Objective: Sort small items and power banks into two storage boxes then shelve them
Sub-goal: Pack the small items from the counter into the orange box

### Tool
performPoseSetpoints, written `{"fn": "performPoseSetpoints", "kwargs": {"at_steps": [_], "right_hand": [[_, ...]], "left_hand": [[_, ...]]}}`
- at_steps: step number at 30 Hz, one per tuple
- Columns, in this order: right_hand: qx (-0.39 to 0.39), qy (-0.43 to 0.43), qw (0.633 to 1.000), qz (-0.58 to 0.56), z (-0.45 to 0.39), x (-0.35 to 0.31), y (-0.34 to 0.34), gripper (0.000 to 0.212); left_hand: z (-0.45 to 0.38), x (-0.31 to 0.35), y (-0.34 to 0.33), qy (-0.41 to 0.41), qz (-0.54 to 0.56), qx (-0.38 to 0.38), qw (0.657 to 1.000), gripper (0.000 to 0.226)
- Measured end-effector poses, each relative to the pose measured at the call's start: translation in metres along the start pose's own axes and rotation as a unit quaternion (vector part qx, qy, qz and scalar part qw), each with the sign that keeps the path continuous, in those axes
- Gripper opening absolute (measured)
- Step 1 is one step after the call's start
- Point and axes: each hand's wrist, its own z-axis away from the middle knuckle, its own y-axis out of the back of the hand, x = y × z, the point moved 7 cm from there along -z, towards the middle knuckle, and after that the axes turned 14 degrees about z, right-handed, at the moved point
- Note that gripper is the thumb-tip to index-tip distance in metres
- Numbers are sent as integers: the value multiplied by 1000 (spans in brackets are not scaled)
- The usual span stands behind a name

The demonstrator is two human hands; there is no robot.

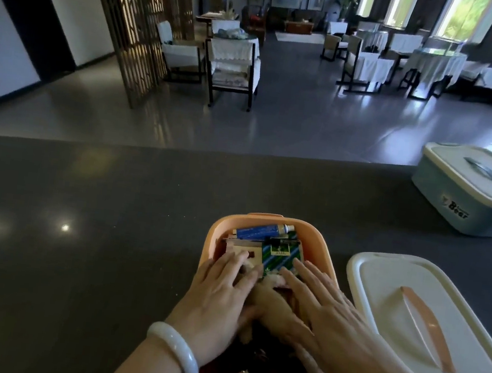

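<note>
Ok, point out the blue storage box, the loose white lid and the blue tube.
blue storage box (465,210): head view, front wall.
loose white lid (385,299): head view, flat top.
blue tube (256,231): head view, body.

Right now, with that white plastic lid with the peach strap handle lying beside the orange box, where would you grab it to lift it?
Probably by the peach strap handle, coming straight down from above. The white plastic lid lies flat on the dark countertop, handle side up, and the strap arches along its middle, so fingers could hook under it. The right hand, now in the orange box, is nearest.
</note>
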Motion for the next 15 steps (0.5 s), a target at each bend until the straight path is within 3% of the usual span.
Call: {"fn": "performPoseSetpoints", "kwargs": {"at_steps": [7,11,15], "right_hand": [[14,-36,998,-44,39,99,9,69],[32,-103,992,-65,89,183,-8,78],[3,-205,975,-83,135,259,-50,75]], "left_hand": [[-17,88,-11,65,-56,49,995,62],[-49,160,-47,41,-77,82,993,64],[-85,209,-118,41,1,31,999,66]]}}
